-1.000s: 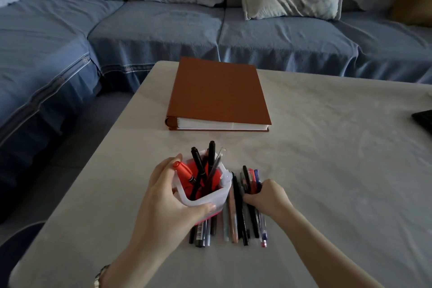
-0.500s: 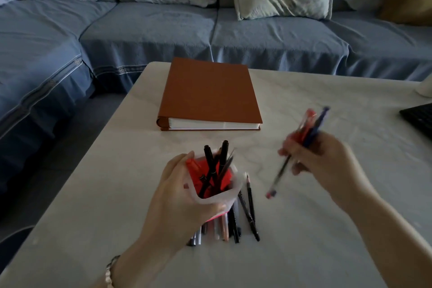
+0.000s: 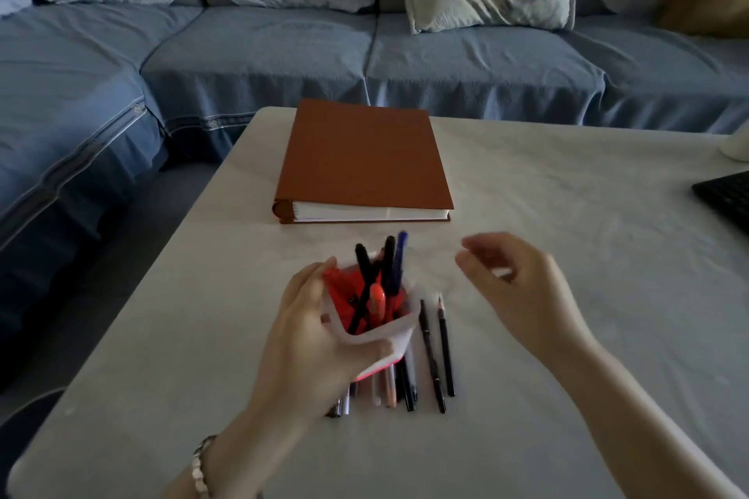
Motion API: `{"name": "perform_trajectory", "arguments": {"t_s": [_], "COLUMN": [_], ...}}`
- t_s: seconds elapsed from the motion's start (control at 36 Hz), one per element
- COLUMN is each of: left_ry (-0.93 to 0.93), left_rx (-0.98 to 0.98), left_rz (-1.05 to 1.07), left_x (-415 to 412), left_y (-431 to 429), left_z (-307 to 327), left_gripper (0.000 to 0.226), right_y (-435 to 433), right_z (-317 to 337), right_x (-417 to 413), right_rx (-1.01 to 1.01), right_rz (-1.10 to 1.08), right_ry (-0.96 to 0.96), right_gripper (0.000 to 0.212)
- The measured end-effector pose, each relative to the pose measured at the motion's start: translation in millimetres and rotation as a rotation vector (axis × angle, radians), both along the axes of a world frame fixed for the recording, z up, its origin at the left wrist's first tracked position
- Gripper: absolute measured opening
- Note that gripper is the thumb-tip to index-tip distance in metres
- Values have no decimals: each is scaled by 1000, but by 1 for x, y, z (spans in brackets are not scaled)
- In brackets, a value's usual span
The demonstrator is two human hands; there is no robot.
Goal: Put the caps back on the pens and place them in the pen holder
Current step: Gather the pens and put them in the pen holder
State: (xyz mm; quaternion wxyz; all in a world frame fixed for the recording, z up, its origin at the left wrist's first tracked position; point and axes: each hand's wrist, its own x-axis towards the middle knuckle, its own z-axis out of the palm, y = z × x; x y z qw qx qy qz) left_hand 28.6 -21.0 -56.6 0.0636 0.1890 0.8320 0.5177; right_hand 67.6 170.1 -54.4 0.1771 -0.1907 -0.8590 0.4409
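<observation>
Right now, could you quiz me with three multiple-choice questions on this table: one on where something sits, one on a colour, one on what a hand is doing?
1. Where is the book?
A. Beyond the pen holder
B. On the sofa
C. Under the holder

2. What colour is its cover?
A. Green
B. Reddish brown
C. White

3. What is the right hand doing?
A. Gripping a pen
B. Pressing on the book
C. Hovering open, holding nothing

Answers:
1 A, the book lies on the table farther from the camera than the pen holder in the left hand.
2 B, the cover is plainly reddish brown.
3 C, the fingers are spread above the table with no pen between them.
</observation>
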Motion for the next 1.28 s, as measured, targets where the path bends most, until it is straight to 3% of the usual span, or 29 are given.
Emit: {"name": "perform_trajectory", "arguments": {"t_s": [0.11, 0.19, 0.47, 0.53, 0.61, 0.72, 0.83, 0.92, 0.97, 1.11, 1.22, 1.28], "left_ry": [67, 68, 68, 63, 88, 32, 31, -1, 0, 67, 25, 0], "left_rx": [30, 51, 27, 30, 27, 81, 20, -26, -17, -22, -30, -22], "left_rz": [55, 50, 62, 55, 13, -10, -37, -38, -56, -112, -184, -206], "left_x": [0, 1, -1, -1, 0, 0, -1, -3, -3, 0, 5, 6], "left_y": [-10, -16, -27, -26, -20, -12, 0, 11, 17, 38, 50, 56], "left_z": [2, 3, -1, -1, 5, 1, -6, -19, -25, -26, -28, -28], "left_gripper": [38, 33, 49, 57, 52, 40, 57, 66, 68, 67, 60, 54], "right_y": [2, -10, -21, -15, 0, 18, 14, 3, -3, -5, 2, 5], "right_z": [-61, -86, -99, -100, -100, -61, 17, 57, 59, 21, -4, -9], "right_x": [-4, -7, -22, -19, -12, -7, 3, 16, 18, 15, 15, 14], "right_rx": [59, 142, 270, 267, 127, -105, -222, -240, -262, -88, 99, 76], "right_rz": [-22, -10, -44, -22, 5, -99, -91, 34, 126, 108, 12, -38], "right_ry": [-498, -650, -769, -743, -580, -89, 396, 590, 557, 159, 106, 92], "right_gripper": [56, 73, 19, 4, 16, 21, 17, 12, 12, 13, 10, 8]}}
